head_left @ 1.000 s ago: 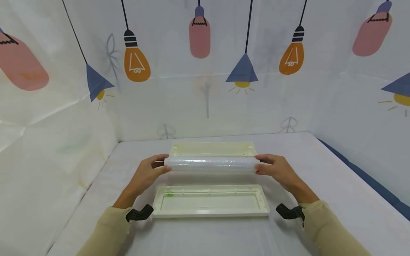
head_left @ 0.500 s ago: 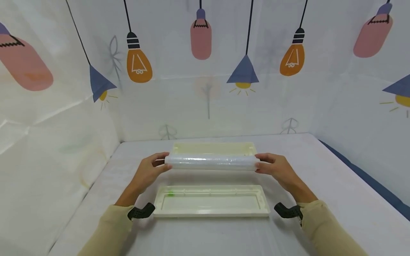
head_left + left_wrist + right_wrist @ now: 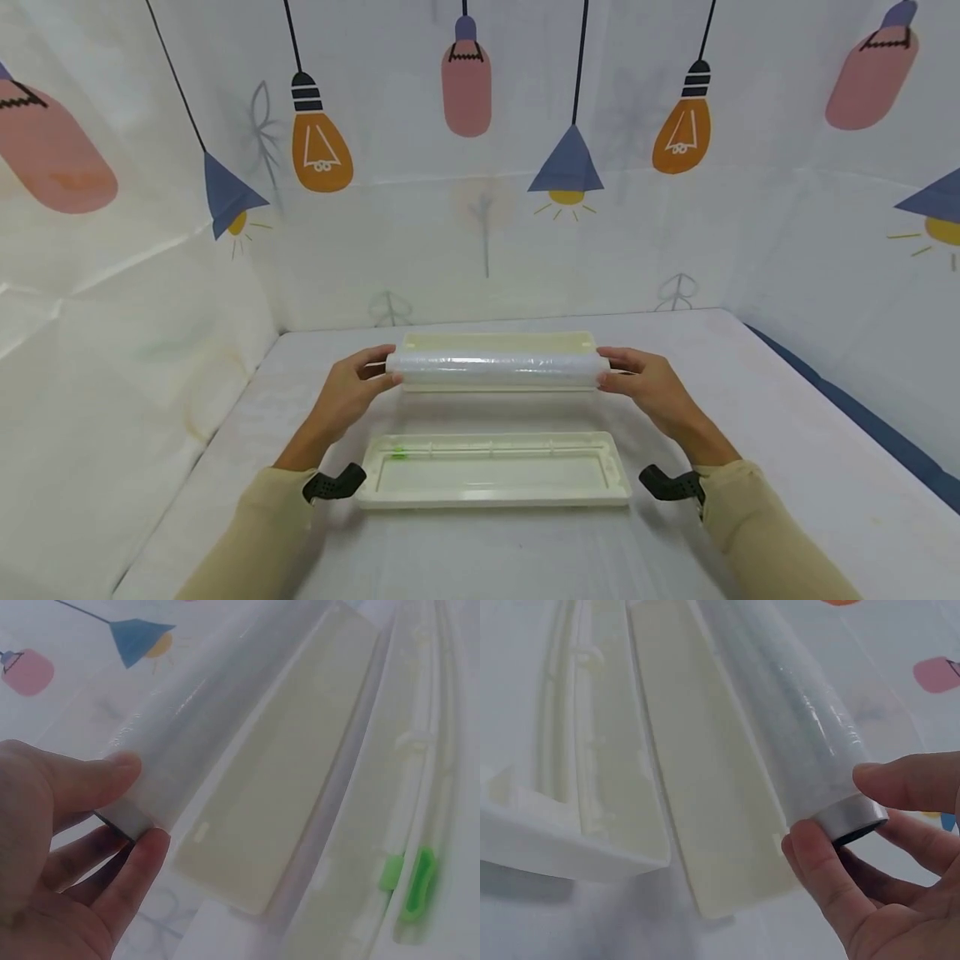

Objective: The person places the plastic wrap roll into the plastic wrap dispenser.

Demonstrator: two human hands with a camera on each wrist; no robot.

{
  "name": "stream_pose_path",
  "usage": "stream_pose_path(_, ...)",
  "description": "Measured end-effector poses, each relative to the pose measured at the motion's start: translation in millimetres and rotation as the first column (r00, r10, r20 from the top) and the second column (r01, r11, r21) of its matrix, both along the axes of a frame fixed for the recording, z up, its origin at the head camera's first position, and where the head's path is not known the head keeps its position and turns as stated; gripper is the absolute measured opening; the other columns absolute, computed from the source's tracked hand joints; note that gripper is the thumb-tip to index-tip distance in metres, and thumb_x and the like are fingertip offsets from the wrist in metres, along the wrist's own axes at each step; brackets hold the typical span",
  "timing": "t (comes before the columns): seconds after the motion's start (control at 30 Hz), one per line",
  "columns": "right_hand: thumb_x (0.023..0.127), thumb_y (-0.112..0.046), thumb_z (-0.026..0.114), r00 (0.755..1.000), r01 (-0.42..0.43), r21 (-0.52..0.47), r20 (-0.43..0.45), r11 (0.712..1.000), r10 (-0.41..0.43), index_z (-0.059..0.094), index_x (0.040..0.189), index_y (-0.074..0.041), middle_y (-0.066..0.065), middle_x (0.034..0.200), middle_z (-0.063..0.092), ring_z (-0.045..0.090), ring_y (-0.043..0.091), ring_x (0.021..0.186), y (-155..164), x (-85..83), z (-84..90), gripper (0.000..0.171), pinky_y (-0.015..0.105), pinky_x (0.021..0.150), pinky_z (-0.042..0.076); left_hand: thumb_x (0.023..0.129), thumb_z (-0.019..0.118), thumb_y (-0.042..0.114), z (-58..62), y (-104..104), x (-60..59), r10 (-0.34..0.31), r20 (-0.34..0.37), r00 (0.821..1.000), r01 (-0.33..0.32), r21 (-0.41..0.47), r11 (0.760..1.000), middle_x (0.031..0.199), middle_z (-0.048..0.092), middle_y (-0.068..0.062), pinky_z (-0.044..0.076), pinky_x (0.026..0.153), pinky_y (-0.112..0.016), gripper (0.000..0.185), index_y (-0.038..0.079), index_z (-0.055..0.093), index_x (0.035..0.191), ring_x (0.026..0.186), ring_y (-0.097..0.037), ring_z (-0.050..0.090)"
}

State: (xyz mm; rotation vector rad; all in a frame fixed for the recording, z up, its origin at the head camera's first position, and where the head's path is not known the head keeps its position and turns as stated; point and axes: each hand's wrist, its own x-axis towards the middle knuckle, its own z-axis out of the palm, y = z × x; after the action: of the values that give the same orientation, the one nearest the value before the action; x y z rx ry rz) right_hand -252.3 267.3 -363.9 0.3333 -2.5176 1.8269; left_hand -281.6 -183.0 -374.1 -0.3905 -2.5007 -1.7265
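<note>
A roll of clear cling film [image 3: 495, 365] [image 3: 202, 724] [image 3: 787, 727] is held level above the table, one hand at each end. My left hand [image 3: 352, 392] [image 3: 67, 847] pinches its left end between thumb and fingers. My right hand [image 3: 648, 385] [image 3: 870, 862] pinches the right end, where the grey core shows. Under the roll lies a cream trough-shaped tray [image 3: 498, 343] [image 3: 277, 787] [image 3: 697, 787]. Nearer to me lies a second cream tray [image 3: 495, 471] [image 3: 577, 787] with a small green slider [image 3: 397, 454] [image 3: 416, 881] on its rail.
The white table [image 3: 750, 392] is walled on three sides by a white backdrop [image 3: 487, 167] printed with lamps and bulbs. Black wrist mounts [image 3: 333, 483] sit at both beige sleeves. A dark blue strip [image 3: 862, 417] runs along the table's right edge.
Both hands have carried the roll away from me, so that it now hangs over the far tray. The near tray has not moved.
</note>
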Motion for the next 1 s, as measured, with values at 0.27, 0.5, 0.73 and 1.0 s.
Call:
stream_pose_path(0.27,0.093,-0.013,0.073,1.000,0.022,-0.003,-0.005,1.000,-0.022,0.044,0.147,0.005,0.025,0.140,0.053,0.062,0.021,0.111,-3,-8.4,4.3,0.064,0.025,0.090,0.052,0.091,0.077,0.027,5.7,-2,-6.2,0.035,0.019,0.999,-0.035,0.006,0.999,0.140,0.057,-0.015,0.041,0.107,-0.049,0.064,0.007,0.052,0.146,0.128,-0.029,0.055)
stream_pose_path(0.5,0.093,-0.011,0.071,0.999,0.035,-0.053,-0.010,0.998,-0.035,0.044,0.146,0.009,0.026,0.140,0.052,0.064,0.017,0.107,-4,-16.5,5.9,0.062,0.028,0.091,0.054,0.092,0.076,0.027,7.0,-1,-17.4,0.035,0.027,0.999,-0.036,0.023,0.999,0.141,0.057,-0.015,0.040,0.109,-0.049,0.063,0.007,0.052,0.147,0.130,-0.030,0.054)
stream_pose_path(0.73,0.094,-0.012,0.070,0.998,0.060,-0.034,-0.007,0.998,-0.060,0.045,0.146,0.008,0.025,0.140,0.053,0.063,0.024,0.111,-4,-18.8,9.0,0.062,0.027,0.091,0.053,0.093,0.074,0.018,9.5,3,-23.4,0.027,0.029,0.999,-0.030,0.074,0.997,0.141,0.056,-0.017,0.039,0.109,-0.047,0.060,0.001,0.051,0.146,0.130,-0.030,0.053)
stream_pose_path(1.0,0.095,-0.015,0.070,0.997,0.077,-0.026,-0.001,0.997,-0.077,0.043,0.148,0.006,0.023,0.142,0.051,0.060,0.030,0.118,-4,-22.4,10.1,0.063,0.032,0.095,0.052,0.094,0.072,0.013,12.0,6,-29.1,0.017,0.039,0.999,-0.022,0.125,0.992,0.141,0.055,-0.020,0.039,0.110,-0.045,0.057,-0.003,0.051,0.144,0.131,-0.031,0.052)
